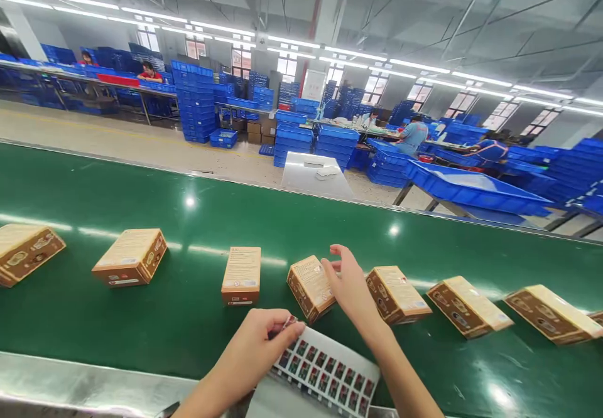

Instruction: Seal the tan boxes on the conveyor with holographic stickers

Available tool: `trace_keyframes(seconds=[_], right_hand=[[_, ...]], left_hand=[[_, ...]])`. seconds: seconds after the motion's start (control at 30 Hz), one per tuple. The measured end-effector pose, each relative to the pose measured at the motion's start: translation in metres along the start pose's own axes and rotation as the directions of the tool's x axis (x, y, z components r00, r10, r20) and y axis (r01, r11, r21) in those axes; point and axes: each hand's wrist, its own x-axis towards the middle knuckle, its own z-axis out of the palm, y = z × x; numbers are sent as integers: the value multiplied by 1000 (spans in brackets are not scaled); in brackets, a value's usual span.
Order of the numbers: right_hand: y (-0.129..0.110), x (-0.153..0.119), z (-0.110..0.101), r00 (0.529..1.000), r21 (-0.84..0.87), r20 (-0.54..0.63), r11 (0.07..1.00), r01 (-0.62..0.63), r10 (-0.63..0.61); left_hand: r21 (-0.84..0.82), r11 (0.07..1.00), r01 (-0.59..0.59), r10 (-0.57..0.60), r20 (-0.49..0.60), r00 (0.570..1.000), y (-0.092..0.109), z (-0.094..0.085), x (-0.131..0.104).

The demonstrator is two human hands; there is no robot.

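My left hand [264,342] pinches the upper left corner of a white sheet of small dark red and green stickers [325,371], which is tilted over the belt's near edge. My right hand [346,280] has its fingers spread at the upper right side of a brown and cream box [311,287] that stands on the green conveyor belt [188,324]. Another such box [241,275] stands to the left of it, and one more [398,294] is just right of my right wrist.
More boxes stand along the belt at the left [132,256] and right [468,305]. A metal rail [94,380] edges the near side. Beyond the belt are stacked blue crates [194,101], a metal table [313,176] and several people at benches.
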Motion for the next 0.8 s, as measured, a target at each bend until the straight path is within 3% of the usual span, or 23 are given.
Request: trace_keyframes(seconds=[0.07,0.17,0.2,0.27,0.4,0.47,0.57,0.7,0.77,0.8], right_hand=[[-21,-22,-10,986,-2,81,989,145,-145],[-45,-57,-14,873,100,368,947,305,-320],[-49,-66,-11,841,132,396,929,345,-368],[-50,-78,-1,822,167,370,901,400,-433],[-47,-79,18,844,118,282,890,441,-456],[-48,-76,22,819,72,269,858,508,-508],[-52,-72,23,708,-20,209,721,693,-675],[-46,-71,27,555,-202,165,523,828,-816],[-39,-72,27,500,-206,201,463,862,-842],[-35,-72,25,504,-162,208,479,863,-838]], left_hand=[[-49,997,60,-64,-70,995,-1,-7,-8],[-127,991,48,-70,-168,983,3,-15,-19],[-145,989,38,-65,-189,980,5,-17,-22],[-172,985,6,-40,-193,980,9,-19,-28],[-198,979,-43,22,-106,994,12,-24,-39],[-145,989,-43,27,-109,994,13,-27,-43],[-36,999,-37,31,-158,987,12,-28,-47],[-91,996,10,-18,-86,996,6,-22,-44],[-135,991,22,-34,-93,995,1,-19,-40],[-146,989,21,-37,-111,993,-2,-19,-38]])
